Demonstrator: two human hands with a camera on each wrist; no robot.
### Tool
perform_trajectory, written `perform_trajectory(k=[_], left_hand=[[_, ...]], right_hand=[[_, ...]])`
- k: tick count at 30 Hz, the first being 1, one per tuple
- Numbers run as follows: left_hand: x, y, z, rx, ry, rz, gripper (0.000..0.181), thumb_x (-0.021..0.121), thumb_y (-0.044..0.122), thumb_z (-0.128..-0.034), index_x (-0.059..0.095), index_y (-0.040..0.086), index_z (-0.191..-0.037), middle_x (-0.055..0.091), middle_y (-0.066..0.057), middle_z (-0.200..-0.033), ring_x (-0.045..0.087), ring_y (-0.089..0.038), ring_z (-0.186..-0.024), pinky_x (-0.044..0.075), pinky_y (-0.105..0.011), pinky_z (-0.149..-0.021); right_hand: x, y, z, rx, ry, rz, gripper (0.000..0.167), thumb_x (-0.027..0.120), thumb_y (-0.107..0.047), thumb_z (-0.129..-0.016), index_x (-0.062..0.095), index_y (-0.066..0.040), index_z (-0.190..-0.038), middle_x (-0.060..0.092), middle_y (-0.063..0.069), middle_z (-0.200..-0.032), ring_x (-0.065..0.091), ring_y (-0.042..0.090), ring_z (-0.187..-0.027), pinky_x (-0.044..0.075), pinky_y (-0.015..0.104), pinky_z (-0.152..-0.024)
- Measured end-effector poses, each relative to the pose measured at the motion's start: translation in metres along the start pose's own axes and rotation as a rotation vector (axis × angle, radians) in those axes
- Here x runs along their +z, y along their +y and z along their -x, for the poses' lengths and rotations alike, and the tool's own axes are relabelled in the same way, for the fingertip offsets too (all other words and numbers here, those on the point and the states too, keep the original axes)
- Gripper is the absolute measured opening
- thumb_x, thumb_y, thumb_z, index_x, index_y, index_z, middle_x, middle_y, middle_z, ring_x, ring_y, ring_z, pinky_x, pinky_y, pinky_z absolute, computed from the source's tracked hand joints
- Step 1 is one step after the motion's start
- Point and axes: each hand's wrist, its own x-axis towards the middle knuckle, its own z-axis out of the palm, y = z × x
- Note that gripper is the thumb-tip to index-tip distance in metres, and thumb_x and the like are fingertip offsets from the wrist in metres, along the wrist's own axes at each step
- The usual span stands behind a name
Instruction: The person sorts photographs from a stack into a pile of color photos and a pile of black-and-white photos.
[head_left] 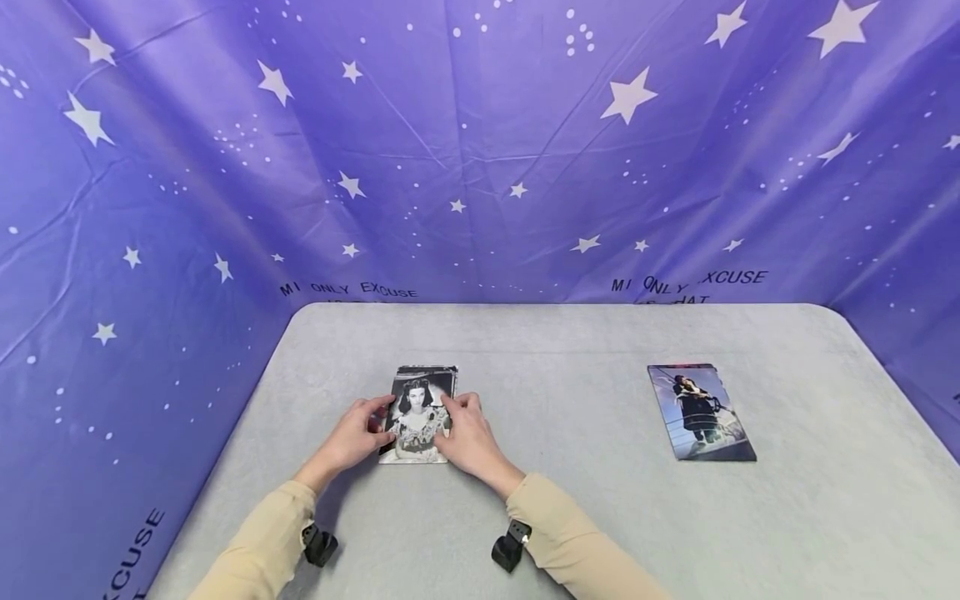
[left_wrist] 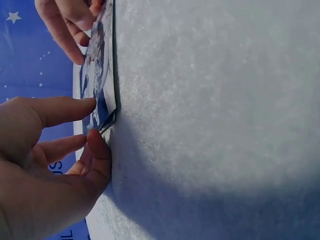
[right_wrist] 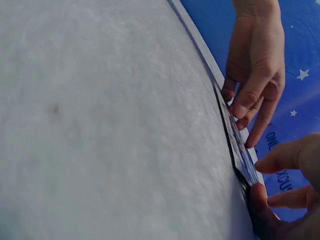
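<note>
A stack of photo cards [head_left: 416,433], topped by a black-and-white portrait of a dark-haired figure in a ruffled dress, lies left of the table's middle. My left hand [head_left: 358,433] holds its left side, with fingers and thumb at the edge. From the other side my right hand [head_left: 471,435] grips the right edge, its thumb near the lower part of the picture. The left wrist view shows the stack [left_wrist: 106,90] edge-on, with finger and thumb of my left hand [left_wrist: 60,155] at its corner. In the right wrist view, my right hand [right_wrist: 290,185] is at the near corner.
A second stack of photo cards [head_left: 701,417], with a colour picture of figures at a ship's railing on top, lies on the right. Both rest on a grey table [head_left: 570,517]. A purple star-patterned cloth [head_left: 480,125] hangs behind and beside the table.
</note>
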Motion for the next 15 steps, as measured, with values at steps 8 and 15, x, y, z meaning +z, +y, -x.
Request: perform_trajectory(k=[8, 15], left_hand=[[-0.001, -0.002, -0.002, -0.011, -0.01, -0.004, 0.06, 0.073, -0.006, -0.0737, 0.05, -0.01, -0.13, 0.054, -0.016, -0.099, 0.055, -0.022, -0.08, 0.047, -0.036, -0.075], [-0.015, -0.007, -0.002, 0.053, 0.041, -0.051, 0.052, 0.067, -0.005, -0.0792, 0.049, -0.013, -0.128, 0.057, -0.022, -0.1, 0.059, -0.033, -0.085, 0.05, -0.049, -0.081]], right_hand=[[-0.023, 0.014, 0.012, 0.041, 0.011, -0.088, 0.061, 0.07, -0.007, -0.078, 0.05, 0.003, -0.135, 0.04, 0.023, -0.125, 0.05, 0.005, -0.065, 0.047, 0.026, -0.064], [-0.049, 0.028, 0.031, 0.007, 0.107, -0.101, 0.054, 0.067, -0.004, -0.077, 0.055, 0.0, -0.13, 0.042, 0.023, -0.119, 0.053, 0.006, -0.067, 0.048, 0.033, -0.069]])
